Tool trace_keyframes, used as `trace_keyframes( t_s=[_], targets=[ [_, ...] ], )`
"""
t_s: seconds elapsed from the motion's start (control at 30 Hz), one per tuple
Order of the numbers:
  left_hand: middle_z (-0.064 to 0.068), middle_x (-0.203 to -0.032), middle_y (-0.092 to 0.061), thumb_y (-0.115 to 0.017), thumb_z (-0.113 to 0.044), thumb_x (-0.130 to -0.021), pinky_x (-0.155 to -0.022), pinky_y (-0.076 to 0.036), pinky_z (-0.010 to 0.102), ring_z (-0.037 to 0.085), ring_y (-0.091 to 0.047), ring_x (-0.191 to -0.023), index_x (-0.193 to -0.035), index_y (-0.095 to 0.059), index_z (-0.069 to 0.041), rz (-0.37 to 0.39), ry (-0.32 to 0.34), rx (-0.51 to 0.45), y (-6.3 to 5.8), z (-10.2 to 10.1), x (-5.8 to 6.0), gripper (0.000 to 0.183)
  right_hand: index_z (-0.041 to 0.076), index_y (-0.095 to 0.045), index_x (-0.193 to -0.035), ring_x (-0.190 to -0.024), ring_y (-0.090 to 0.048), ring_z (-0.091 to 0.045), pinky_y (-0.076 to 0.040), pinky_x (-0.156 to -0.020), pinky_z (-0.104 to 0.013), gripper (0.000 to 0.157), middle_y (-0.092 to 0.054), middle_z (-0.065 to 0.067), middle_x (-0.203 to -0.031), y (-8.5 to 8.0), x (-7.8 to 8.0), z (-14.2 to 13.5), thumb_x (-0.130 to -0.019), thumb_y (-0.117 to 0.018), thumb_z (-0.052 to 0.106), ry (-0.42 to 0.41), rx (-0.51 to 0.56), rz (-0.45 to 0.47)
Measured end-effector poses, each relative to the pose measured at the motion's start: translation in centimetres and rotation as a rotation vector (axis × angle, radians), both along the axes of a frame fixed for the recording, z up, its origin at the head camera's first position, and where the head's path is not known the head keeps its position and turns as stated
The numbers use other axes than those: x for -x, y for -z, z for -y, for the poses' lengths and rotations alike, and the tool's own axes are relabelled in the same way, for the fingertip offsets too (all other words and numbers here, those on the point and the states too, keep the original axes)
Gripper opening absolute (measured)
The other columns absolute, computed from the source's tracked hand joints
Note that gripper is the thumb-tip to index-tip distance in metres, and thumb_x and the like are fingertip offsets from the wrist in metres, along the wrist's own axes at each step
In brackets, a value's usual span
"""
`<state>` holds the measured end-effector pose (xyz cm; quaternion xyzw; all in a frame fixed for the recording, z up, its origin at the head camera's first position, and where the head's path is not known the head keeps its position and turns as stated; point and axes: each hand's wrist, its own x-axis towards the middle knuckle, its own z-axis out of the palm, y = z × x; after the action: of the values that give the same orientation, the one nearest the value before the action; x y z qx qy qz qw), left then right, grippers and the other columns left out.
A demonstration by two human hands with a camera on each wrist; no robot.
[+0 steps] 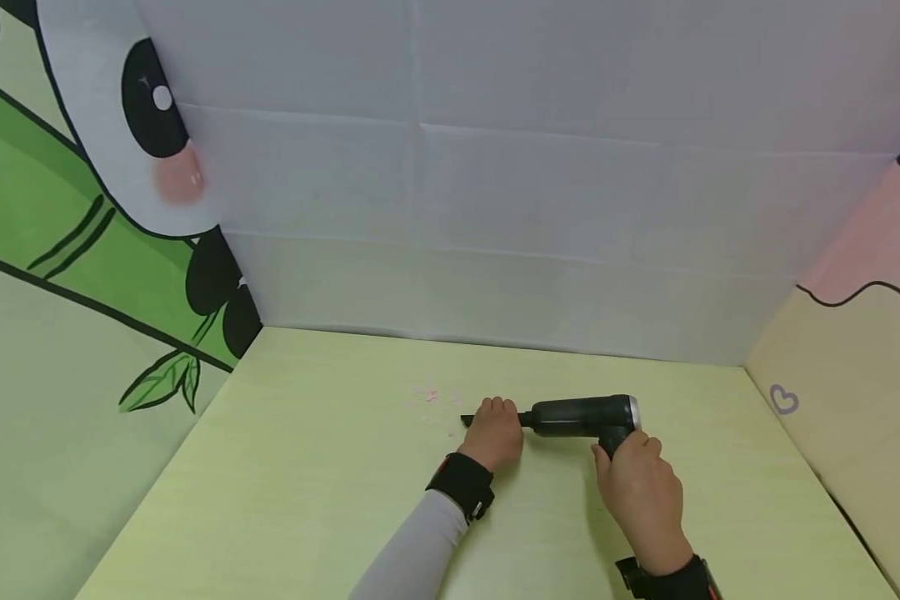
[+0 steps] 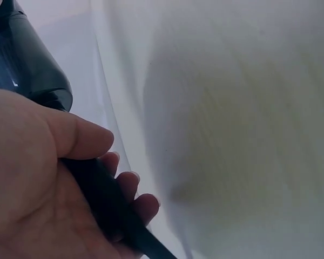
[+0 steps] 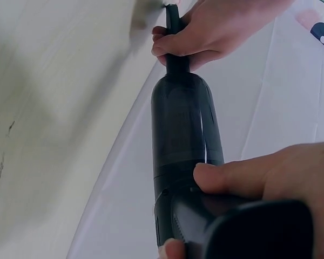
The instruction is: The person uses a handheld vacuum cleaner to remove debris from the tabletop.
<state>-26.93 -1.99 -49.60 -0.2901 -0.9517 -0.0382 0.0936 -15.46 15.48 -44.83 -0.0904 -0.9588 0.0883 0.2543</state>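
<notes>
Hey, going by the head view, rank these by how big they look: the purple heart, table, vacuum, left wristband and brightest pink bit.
Largest to smallest:
1. Table
2. Vacuum
3. Left wristband
4. Purple heart
5. Brightest pink bit

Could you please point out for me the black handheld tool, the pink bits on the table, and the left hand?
Black handheld tool (image 1: 579, 417): head view, middle of its barrel.
Pink bits (image 1: 431, 396): head view, the most vivid bit.
Left hand (image 1: 495, 435): head view, back of the hand.
</notes>
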Motion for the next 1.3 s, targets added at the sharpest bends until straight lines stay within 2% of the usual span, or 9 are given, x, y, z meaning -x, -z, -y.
trace_keyframes(
  t_s=[0.17,0.23,0.43,0.57,0.73,0.83,0.97,1.17,1.3],
  targets=[
    [0.005,-0.078,-0.050,-0.061,-0.018,-0.097,-0.079,-0.043,0.029,0.018,-0.047,-0.074,-0.090,-0.057,-0.004,-0.124,0.011,0.010,1.0,0.3,-0.4,0.016,-0.016,-0.052,-0.082,-0.040,-0.043,-0.025,-0.040,-0.033,-0.038,0.049,-0.046,-0.016,-0.065,0.1,-0.6,0.0,-0.082,-0.084,0.022,-0.023,0.004,-0.011],
    [0.005,-0.077,-0.050,-0.062,-0.018,-0.096,-0.078,-0.043,0.028,0.018,-0.046,-0.073,-0.090,-0.057,-0.004,-0.146,0.017,0.004,1.4,0.3,-0.6,0.016,-0.016,-0.052,-0.083,-0.041,-0.044,-0.025,-0.041,-0.034,-0.038,0.049,-0.046,-0.016,-0.065,0.1,-0.9,0.0,-0.082,-0.084,0.022,-0.026,0.023,0.004],
    [0.005,-0.079,-0.051,-0.063,-0.017,-0.096,-0.081,-0.044,0.029,0.018,-0.046,-0.075,-0.092,-0.058,-0.003,-0.101,0.024,0.010,1.0,0.3,-1.0,0.015,-0.017,-0.053,-0.084,-0.043,-0.046,-0.024,-0.042,-0.036,-0.037,0.048,-0.047,-0.016,-0.065,0.2,-1.2,-0.2,-0.084,-0.082,0.021,-0.041,0.064,0.031],
    [0.006,-0.081,-0.051,-0.060,-0.018,-0.098,-0.083,-0.044,0.030,0.018,-0.047,-0.077,-0.095,-0.057,-0.003,-0.070,0.022,0.033,1.1,0.2,-0.4,0.016,-0.016,-0.053,-0.083,-0.042,-0.046,-0.024,-0.042,-0.036,-0.037,0.047,-0.049,-0.016,-0.063,0.3,-0.7,-0.3,-0.084,-0.082,0.021,-0.040,0.063,0.031],
    [0.007,-0.082,-0.053,-0.062,-0.018,-0.098,-0.083,-0.044,0.032,0.020,-0.049,-0.079,-0.096,-0.058,-0.002,-0.080,0.039,0.005,1.2,0.6,0.7,0.017,-0.014,-0.053,-0.080,-0.040,-0.045,-0.024,-0.042,-0.035,-0.038,0.046,-0.049,-0.015,-0.060,0.7,0.3,0.3,-0.082,-0.084,0.020,-0.036,0.020,-0.032],
    [0.007,-0.080,-0.051,-0.065,-0.017,-0.096,-0.082,-0.044,0.032,0.020,-0.047,-0.076,-0.094,-0.058,-0.001,-0.084,0.030,-0.011,1.1,1.2,0.8,0.017,-0.014,-0.054,-0.080,-0.040,-0.046,-0.024,-0.043,-0.034,-0.038,0.046,-0.049,-0.014,-0.060,0.9,0.8,0.8,-0.082,-0.084,0.021,-0.045,0.006,-0.052],
    [0.007,-0.079,-0.047,-0.063,-0.016,-0.097,-0.081,-0.042,0.032,0.019,-0.042,-0.075,-0.092,-0.055,-0.002,-0.035,0.015,-0.018,0.9,1.5,0.7,0.017,-0.015,-0.054,-0.080,-0.039,-0.047,-0.024,-0.044,-0.034,-0.038,0.047,-0.049,-0.014,-0.060,1.0,0.9,1.0,-0.082,-0.084,0.022,-0.048,0.005,-0.048],
    [0.006,-0.081,-0.050,-0.063,-0.018,-0.097,-0.083,-0.043,0.031,0.019,-0.046,-0.078,-0.094,-0.056,-0.002,-0.023,0.027,0.005,1.2,0.3,0.7,0.018,-0.014,-0.053,-0.080,-0.040,-0.048,-0.025,-0.044,-0.035,-0.039,0.047,-0.048,-0.014,-0.060,1.0,0.5,0.1,-0.083,-0.082,0.022,-0.013,0.040,0.009],
    [0.006,-0.082,-0.050,-0.061,-0.020,-0.098,-0.084,-0.043,0.030,0.019,-0.046,-0.079,-0.097,-0.057,-0.002,-0.040,0.046,0.039,1.3,-0.8,0.9,0.018,-0.014,-0.053,-0.078,-0.039,-0.047,-0.026,-0.043,-0.034,-0.040,0.046,-0.049,-0.016,-0.059,1.2,0.4,-0.9,-0.083,-0.082,0.021,-0.008,0.024,0.000]
  ],
)
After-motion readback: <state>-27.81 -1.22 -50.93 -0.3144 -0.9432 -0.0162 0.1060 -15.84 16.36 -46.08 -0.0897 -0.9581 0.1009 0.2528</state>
